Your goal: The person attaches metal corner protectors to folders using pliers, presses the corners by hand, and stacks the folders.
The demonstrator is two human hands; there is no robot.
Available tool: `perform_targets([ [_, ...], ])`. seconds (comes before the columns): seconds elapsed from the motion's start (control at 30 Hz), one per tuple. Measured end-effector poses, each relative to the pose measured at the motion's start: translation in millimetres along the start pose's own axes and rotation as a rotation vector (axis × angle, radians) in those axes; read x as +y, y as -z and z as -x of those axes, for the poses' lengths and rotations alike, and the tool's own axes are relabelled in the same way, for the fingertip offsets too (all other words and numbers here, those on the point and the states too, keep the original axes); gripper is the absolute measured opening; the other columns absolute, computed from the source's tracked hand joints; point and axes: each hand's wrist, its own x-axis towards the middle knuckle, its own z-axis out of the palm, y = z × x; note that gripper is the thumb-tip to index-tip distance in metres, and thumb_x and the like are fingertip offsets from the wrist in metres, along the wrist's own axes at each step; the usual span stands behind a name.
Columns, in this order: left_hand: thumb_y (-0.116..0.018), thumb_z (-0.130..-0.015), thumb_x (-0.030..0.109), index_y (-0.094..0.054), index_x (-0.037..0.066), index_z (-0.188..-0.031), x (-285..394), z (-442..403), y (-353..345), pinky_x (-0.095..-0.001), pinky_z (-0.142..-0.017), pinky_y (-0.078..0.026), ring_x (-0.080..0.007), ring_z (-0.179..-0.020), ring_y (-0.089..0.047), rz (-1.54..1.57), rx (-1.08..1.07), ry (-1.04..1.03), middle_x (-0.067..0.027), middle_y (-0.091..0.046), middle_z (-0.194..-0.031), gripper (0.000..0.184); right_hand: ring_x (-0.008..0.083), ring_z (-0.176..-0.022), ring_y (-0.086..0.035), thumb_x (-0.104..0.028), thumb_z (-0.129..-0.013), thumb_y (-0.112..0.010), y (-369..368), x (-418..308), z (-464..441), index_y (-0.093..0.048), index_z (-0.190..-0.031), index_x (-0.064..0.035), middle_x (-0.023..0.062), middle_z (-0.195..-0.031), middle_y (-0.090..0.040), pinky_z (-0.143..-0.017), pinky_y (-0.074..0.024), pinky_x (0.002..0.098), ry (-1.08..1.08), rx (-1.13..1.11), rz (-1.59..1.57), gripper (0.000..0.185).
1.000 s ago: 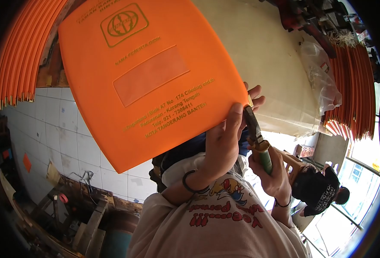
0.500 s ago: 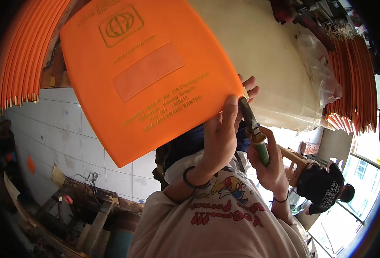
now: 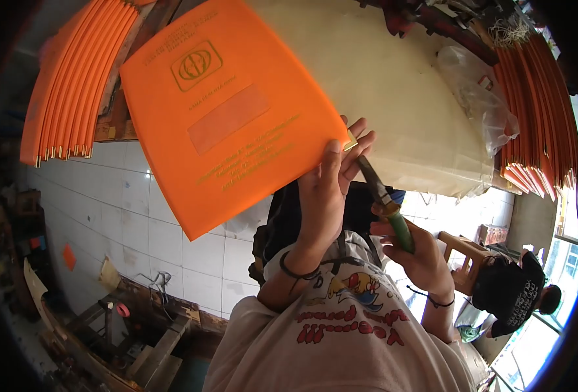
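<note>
My left hand (image 3: 322, 202) grips an orange folder (image 3: 171, 144) near its lower right corner, thumb on the printed cover and fingers behind. The cover bears gold lettering, a logo and a clear rectangular window. A gold metal corner piece (image 3: 350, 142) sits on that corner, beside my fingertips. In my right hand (image 3: 426, 255) is a pair of pliers (image 3: 384, 196) with green handles and dark jaws. The jaws point up towards the folder's corner, a short gap away from it.
A pale covered tabletop (image 3: 393, 98) lies beyond the folder. Orange folders hang over its left edge (image 3: 83, 85) and right edge (image 3: 537, 111). A clear plastic bag (image 3: 478, 98) rests at the right. Another person (image 3: 511, 291) in a black shirt sits behind, at the right.
The pliers have come away from the folder's gold corner, moving down with my right hand. My right fingers have loosened somewhat around the handles. The folder has shifted slightly in view.
</note>
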Motion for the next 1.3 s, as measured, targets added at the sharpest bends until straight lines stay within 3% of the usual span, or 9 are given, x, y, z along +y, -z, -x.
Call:
perform_targets([
  [0.1,-0.045,-0.103,0.022,-0.039,-0.007,-0.133,0.9,2.0,1.6,-0.0451,-0.102,-0.049,-0.0355,-0.118,-0.058,-0.024,-0.012,-0.001,-0.0236,-0.053,-0.126,0.042,0.0153,-0.105,-0.062,0.005,-0.083,-0.057,17.1,6.8,8.8,-0.058,-0.126,-0.0026,0.0086,-0.113,-0.068,-0.091,-0.0485,0.0289,-0.049,0.084,-0.138,0.043],
  [0.27,-0.039,-0.105,0.018,-0.039,-0.006,-0.133,5.0,11.0,10.8,-0.0439,-0.100,-0.051,-0.0347,-0.113,-0.061,-0.093,-0.064,-0.001,-0.0217,-0.054,-0.120,0.037,0.0107,-0.084,-0.058,0.003,-0.080,-0.055,50.6,-6.2,0.5,-0.062,-0.120,-0.0012,0.0083,-0.101,-0.068,-0.077,-0.0469,0.0254,0.073,0.370,0.058,0.040],
  [0.47,-0.053,-0.100,0.022,-0.044,-0.006,-0.130,37.3,54.7,35.8,-0.0476,-0.086,-0.059,-0.0279,-0.095,-0.066,-0.178,-0.051,0.235,-0.0179,-0.058,-0.115,0.043,0.0367,-0.103,-0.062,-0.001,-0.086,-0.060,77.2,-8.6,-68.4,-0.062,-0.120,-0.0003,0.0178,-0.118,-0.063,-0.090,-0.0487,0.0421,0.478,0.691,0.683,0.034],
  [0.57,-0.058,-0.097,0.022,-0.049,-0.010,-0.123,60.0,76.4,56.9,-0.0471,-0.077,-0.062,-0.0267,-0.092,-0.066,-0.244,0.049,0.228,-0.0197,-0.058,-0.114,0.042,0.0361,-0.106,-0.059,-0.010,-0.085,-0.068,80.8,-9.3,-95.1,-0.064,-0.117,-0.0018,0.0159,-0.119,-0.062,-0.090,-0.0483,0.0430,0.495,0.719,0.675,0.033],
  [0.6,-0.060,-0.097,0.016,-0.052,-0.009,-0.123,69.3,81.9,62.1,-0.0414,-0.076,-0.062,-0.0288,-0.083,-0.070,-0.286,0.065,0.213,-0.0189,-0.066,-0.096,0.037,0.0355,-0.106,-0.059,-0.011,-0.084,-0.069,82.5,-10.3,-101.8,-0.064,-0.116,-0.0023,0.0154,-0.118,-0.062,-0.090,-0.0483,0.0428,0.505,0.738,0.704,0.033],
  [0.67,-0.062,-0.095,0.015,-0.052,-0.010,-0.123,76.6,95.5,82.6,-0.0388,-0.069,-0.062,-0.0261,-0.072,-0.070,-0.490,0.081,0.078,-0.0185,-0.068,-0.085,0.039,0.0344,-0.106,-0.060,-0.016,-0.082,-0.072,83.7,-14.2,-113.0,-0.065,-0.115,-0.0035,0.0147,-0.119,-0.062,-0.089,-0.0485,0.0422,0.546,0.780,0.773,0.035],
  [0.77,-0.067,-0.093,0.021,-0.051,-0.007,-0.125,84.3,100.6,76.3,-0.0293,-0.058,-0.058,-0.0192,-0.061,-0.066,-0.613,0.425,-0.083,-0.0157,-0.068,-0.079,0.046,0.0333,-0.105,-0.059,-0.021,-0.080,-0.075,88.1,-18.4,-123.7,-0.066,-0.114,-0.0046,0.0139,-0.119,-0.062,-0.088,-0.0487,0.0417,0.591,0.807,0.840,0.039],
  [1.0,-0.063,-0.091,0.005,-0.041,-0.007,-0.138,92.0,87.1,74.4,-0.0225,-0.050,-0.052,-0.0141,-0.065,-0.067,-0.752,0.817,-0.563,-0.0142,-0.071,-0.087,0.054,0.0321,-0.103,-0.060,-0.017,-0.078,-0.076,81.6,-24.3,-135.9,-0.066,-0.097,-0.0037,0.0114,-0.112,-0.064,-0.089,-0.0468,0.0435,0.769,0.971,0.798,0.026],
  [1.3,-0.067,-0.086,0.003,-0.062,-0.010,-0.117,80.0,91.3,95.9,-0.0212,-0.039,-0.039,-0.0082,-0.044,-0.050,-0.806,1.022,-0.634,-0.0146,-0.070,-0.083,0.033,0.0340,-0.099,-0.060,-0.012,-0.081,-0.072,55.4,-86.2,-181.4,-0.063,-0.102,-0.0010,0.0145,-0.106,-0.064,-0.089,-0.0468,0.0435,1.001,0.463,0.630,0.026],
])
